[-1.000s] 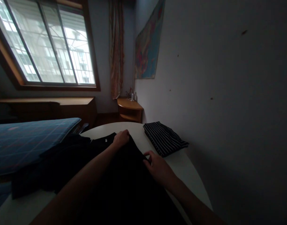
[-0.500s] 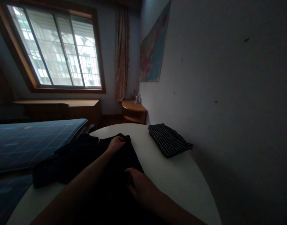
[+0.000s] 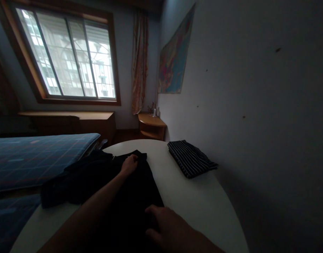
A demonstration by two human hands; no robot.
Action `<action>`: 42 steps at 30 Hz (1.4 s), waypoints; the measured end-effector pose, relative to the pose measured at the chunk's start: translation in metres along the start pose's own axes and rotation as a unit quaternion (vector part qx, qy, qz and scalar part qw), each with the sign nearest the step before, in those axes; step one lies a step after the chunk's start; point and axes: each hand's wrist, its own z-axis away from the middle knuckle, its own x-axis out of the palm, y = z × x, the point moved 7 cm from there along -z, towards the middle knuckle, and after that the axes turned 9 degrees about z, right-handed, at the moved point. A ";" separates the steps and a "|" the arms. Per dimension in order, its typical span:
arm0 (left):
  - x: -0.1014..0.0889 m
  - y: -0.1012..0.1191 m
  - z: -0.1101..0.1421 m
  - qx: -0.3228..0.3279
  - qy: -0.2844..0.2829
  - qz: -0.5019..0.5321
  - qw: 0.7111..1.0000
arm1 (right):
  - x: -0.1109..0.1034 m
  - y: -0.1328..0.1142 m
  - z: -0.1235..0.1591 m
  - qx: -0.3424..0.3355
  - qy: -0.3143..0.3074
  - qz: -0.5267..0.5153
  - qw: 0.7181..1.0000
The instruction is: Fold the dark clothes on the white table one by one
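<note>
A black garment (image 3: 132, 203) lies spread along the round white table (image 3: 203, 211), too dark to make out its exact kind. At its far end my left hand (image 3: 130, 164) has its fingers curled down onto the cloth near a corner. Closer to me, my right hand (image 3: 169, 225) hovers at or over the garment's right edge, thumb and forefinger apart; whether it touches the cloth I cannot tell. Another dark heap of clothing (image 3: 74, 179) sits on the left, running up against the black garment. On the right side of the table is a folded black cloth with white stripes (image 3: 190, 158).
A bed with a blue plaid cover (image 3: 45, 158) stands against the table's left side. The white wall (image 3: 269, 147) rises close on the right. Farther back are a wooden desk (image 3: 95, 116) under the window and a small corner cabinet (image 3: 152, 121).
My right hand has moved nearer to me along the garment's edge. My left hand remains at the far end. The camera view has shifted slightly.
</note>
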 end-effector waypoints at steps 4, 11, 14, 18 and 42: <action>-0.003 0.006 0.003 -0.005 0.005 -0.023 1.000 | 0.017 0.001 0.000 -0.007 -0.081 0.031 0.996; 0.011 0.030 -0.016 0.047 -0.025 -0.058 0.997 | 0.021 0.002 -0.019 -0.064 -0.068 0.085 0.992; 0.020 0.032 -0.027 0.043 -0.034 -0.070 0.996 | 0.027 0.003 -0.028 -0.109 -0.083 0.115 0.984; 0.025 0.030 -0.039 0.035 -0.031 -0.063 0.997 | 0.045 0.010 -0.046 -0.131 -0.109 0.163 0.972; -0.014 0.019 -0.015 0.071 0.033 -0.059 0.995 | 0.067 0.017 -0.059 -0.259 0.008 0.227 0.939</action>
